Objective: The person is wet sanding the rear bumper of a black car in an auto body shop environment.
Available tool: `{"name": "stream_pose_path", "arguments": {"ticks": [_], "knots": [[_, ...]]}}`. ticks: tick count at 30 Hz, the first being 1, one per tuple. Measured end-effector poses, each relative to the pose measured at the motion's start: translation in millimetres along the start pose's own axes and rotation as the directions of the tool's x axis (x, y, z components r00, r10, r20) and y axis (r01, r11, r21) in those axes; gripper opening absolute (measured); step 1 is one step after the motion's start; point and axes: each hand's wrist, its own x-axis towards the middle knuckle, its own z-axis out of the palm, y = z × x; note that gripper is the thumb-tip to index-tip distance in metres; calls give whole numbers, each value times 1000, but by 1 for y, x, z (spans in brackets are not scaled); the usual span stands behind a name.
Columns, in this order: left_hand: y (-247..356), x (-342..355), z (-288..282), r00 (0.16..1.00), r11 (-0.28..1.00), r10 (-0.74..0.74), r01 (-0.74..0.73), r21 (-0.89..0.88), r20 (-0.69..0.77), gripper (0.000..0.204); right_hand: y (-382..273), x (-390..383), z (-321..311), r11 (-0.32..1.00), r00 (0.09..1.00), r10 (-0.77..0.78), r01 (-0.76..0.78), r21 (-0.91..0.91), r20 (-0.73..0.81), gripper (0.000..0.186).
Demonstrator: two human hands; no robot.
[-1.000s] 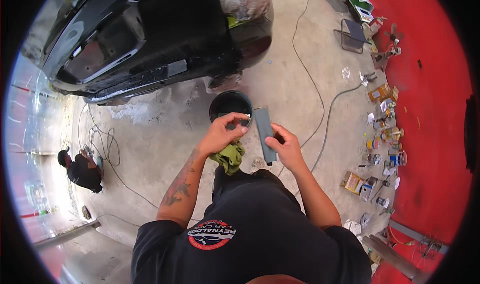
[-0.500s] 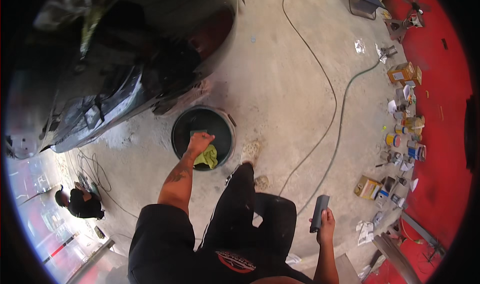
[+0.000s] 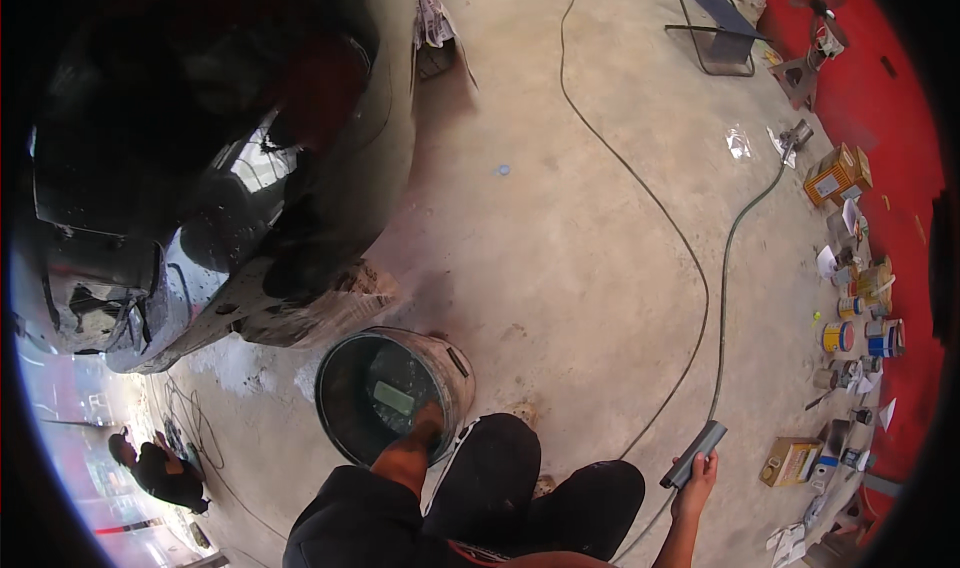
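Note:
My left hand (image 3: 427, 424) reaches down inside a round, dark-lined bucket (image 3: 462, 376). The bucket's near side and the dimness inside hide its fingers, so what it holds, if anything, cannot be made out. Beside that hand, a pale green-grey rectangular piece (image 3: 393, 398) shows inside the bucket. Off to the right, my right hand (image 3: 698, 480) is closed around a long, dark grey sanding block (image 3: 692, 455) and keeps it above the floor.
A glossy black car (image 3: 330, 198) stands at the upper left, close to the bucket. A dark cable (image 3: 640, 183) and a green hose (image 3: 728, 258) cross the concrete floor. Cans (image 3: 838, 337) and boxes (image 3: 838, 176) line the red wall. Another person (image 3: 165, 471) crouches at far left.
My left hand has gone deeper into the bucket, and the yellow-green cloth there no longer shows. My body is lower, with knees bent. The right hand keeps the sanding block.

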Motion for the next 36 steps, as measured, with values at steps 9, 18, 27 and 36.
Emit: {"name": "stream_pose_path", "arguments": {"ticks": [9,18,27,36], "knots": [[-8,-245,-143,961,740,-178,-10,-672,-211,46,-64,-72,15,973,960,201,-219,74,195,31],[51,-382,-254,966,-382,-73,-255,-888,-246,37,-145,-124,124,952,853,267,-307,17,448,37],[140,-453,-349,901,-531,138,-282,-799,-410,45,-229,-123,280,979,726,202,-163,-121,657,34],[245,-490,-427,892,-309,109,-389,-868,-438,43,-294,-88,330,925,650,-106,342,-165,753,39]]}}
